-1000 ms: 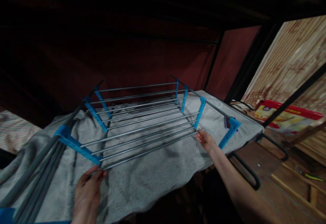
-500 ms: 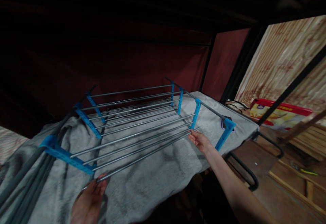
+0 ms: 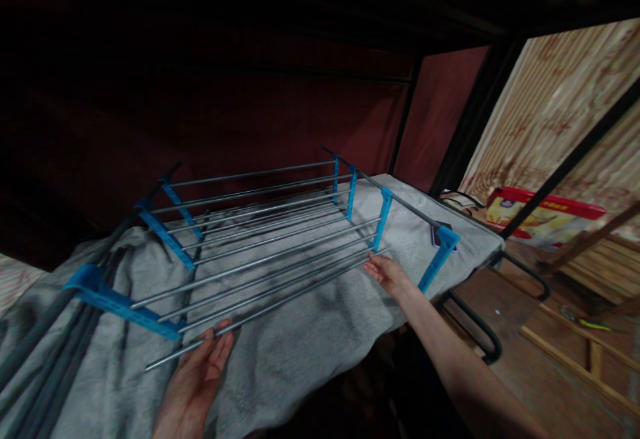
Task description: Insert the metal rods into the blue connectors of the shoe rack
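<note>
A long thin metal rod (image 3: pixel 290 298) lies between my two hands, slanting across the near side of a rack of parallel rods joined by blue plastic brackets. My left hand (image 3: pixel 197 376) holds it near its left end, which sticks out past my fingers. My right hand (image 3: pixel 387 274) pinches it near the right end, close to the foot of a blue bracket (image 3: pixel 383 220). On the left, the matching near bracket (image 3: pixel 125 309) carries other rods just beyond my left hand. The outermost right bracket (image 3: pixel 439 259) hangs from a grey side tube, without cross rods.
A grey blanket (image 3: pixel 325 346) covers the surface under the rack. Several grey tubes (image 3: pixel 60 366) lie at the left. A phone (image 3: pixel 437 236) rests at the right. Beyond stand a red and yellow box (image 3: pixel 545 219) and wooden slats (image 3: pixel 600 272). A black metal frame surrounds the surface.
My left hand has moved right along the rod, and the rod's left end now shows beyond it. My right hand keeps its pinch. The view has shifted slightly.
</note>
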`<state>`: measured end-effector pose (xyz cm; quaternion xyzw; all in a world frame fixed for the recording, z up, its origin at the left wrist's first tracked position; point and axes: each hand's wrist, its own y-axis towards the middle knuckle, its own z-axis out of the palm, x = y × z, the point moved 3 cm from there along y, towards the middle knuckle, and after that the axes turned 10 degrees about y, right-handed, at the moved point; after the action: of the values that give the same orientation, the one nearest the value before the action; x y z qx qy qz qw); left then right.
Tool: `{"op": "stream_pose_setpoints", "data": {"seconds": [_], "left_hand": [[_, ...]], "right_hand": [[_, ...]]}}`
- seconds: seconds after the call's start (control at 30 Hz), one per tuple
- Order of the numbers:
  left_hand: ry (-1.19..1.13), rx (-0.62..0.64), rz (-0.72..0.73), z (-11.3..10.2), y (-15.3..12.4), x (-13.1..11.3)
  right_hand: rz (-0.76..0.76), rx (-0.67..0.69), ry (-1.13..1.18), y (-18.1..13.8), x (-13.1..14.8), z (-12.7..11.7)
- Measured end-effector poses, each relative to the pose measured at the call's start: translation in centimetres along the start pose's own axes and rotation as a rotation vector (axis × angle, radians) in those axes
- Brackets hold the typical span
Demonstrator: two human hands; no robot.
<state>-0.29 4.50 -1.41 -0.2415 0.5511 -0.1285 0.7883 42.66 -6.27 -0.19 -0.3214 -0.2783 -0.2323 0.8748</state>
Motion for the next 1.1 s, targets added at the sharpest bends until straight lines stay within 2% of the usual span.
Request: {"op": "stream_pose_setpoints", "data": {"seconds": [0.53, 0.9, 1.1], "left_hand": [[0.044, 0.081, -0.03, 2.7, -1.8, 0.8], [0.033, 0.077, -0.049, 4.0, -2.9, 0.6], [0.051, 0.053, -0.013, 3.8, -3.0, 0.5]], "right_hand": [[0.091, 0.04, -0.036, -0.1, -1.8, 0.2], [0.043, 0.051, 0.0, -0.6, -1.2, 1.1], [0.027, 0.092, 0.02, -0.7, -0.9, 1.6]]}}
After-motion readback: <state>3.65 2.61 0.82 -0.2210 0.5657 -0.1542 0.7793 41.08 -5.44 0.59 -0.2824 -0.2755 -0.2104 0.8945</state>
